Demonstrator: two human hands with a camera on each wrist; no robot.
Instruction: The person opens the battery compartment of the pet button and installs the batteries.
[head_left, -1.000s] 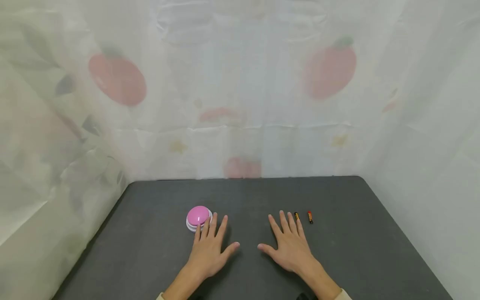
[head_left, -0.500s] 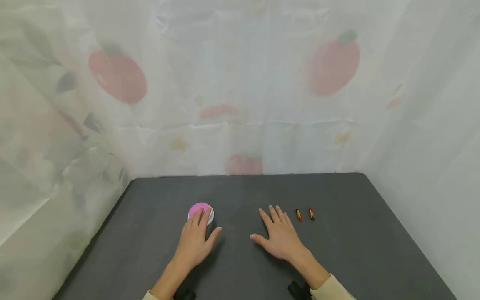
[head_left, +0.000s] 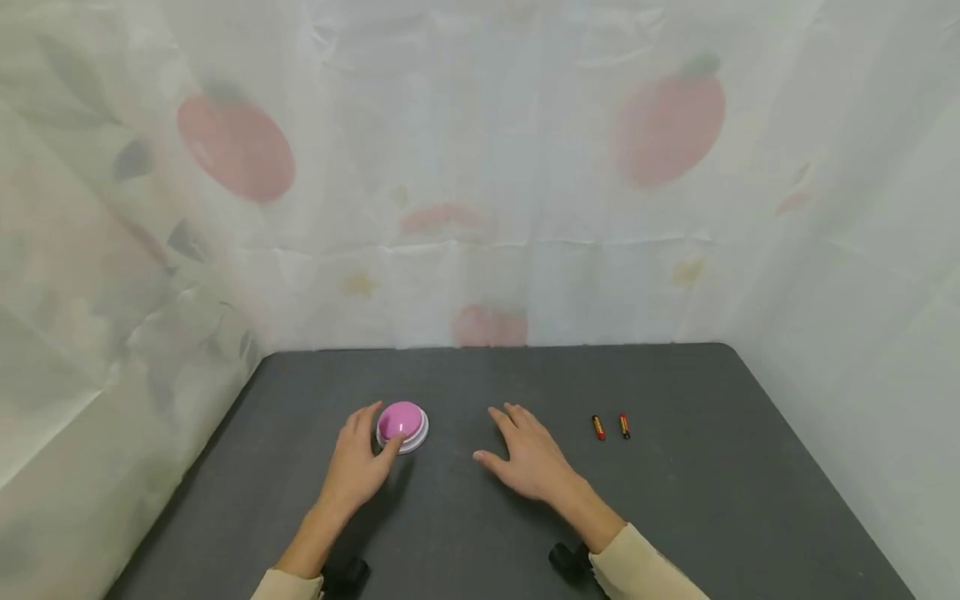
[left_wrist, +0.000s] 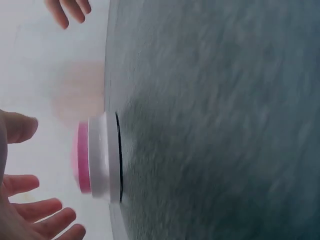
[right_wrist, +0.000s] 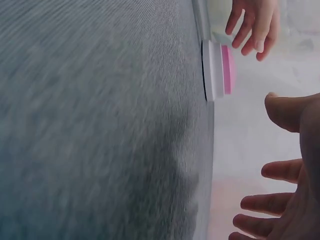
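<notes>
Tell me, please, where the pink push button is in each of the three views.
Head view: the pink push button sits left of centre on the dark table, at the left hand.
Left wrist view: at the left edge, lying sideways.
Right wrist view: upper right, sideways.
Shared landmark: the button's white base, visible in all three.

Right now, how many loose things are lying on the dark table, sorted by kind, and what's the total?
Pink dome button: 1
Small batteries: 2, one beside the other
Total: 3 things on the table
</notes>
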